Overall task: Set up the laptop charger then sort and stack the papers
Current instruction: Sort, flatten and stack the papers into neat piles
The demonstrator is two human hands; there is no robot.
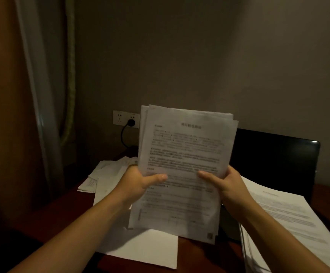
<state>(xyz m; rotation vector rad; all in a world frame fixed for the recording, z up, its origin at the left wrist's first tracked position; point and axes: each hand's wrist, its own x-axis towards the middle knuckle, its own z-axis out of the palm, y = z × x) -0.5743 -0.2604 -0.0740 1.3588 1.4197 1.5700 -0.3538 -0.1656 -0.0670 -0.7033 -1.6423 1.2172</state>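
Note:
I hold a bundle of printed papers [185, 146] upright above the desk, its sheets slightly fanned at the top. My left hand [138, 182] grips its left edge with the thumb across the front page. My right hand [225, 184] grips the right edge the same way. Behind the bundle stands the open dark laptop [274, 160]. A black charger plug [131, 122] sits in the white wall socket [118, 117], and its cable drops behind the papers.
A stack of printed sheets [284, 219] lies on the right of the dark wooden desk [65, 209]. A blank white sheet [146, 247] lies in front. Loose crumpled papers [105, 174] lie at the back left. A curtain [48, 95] hangs on the left.

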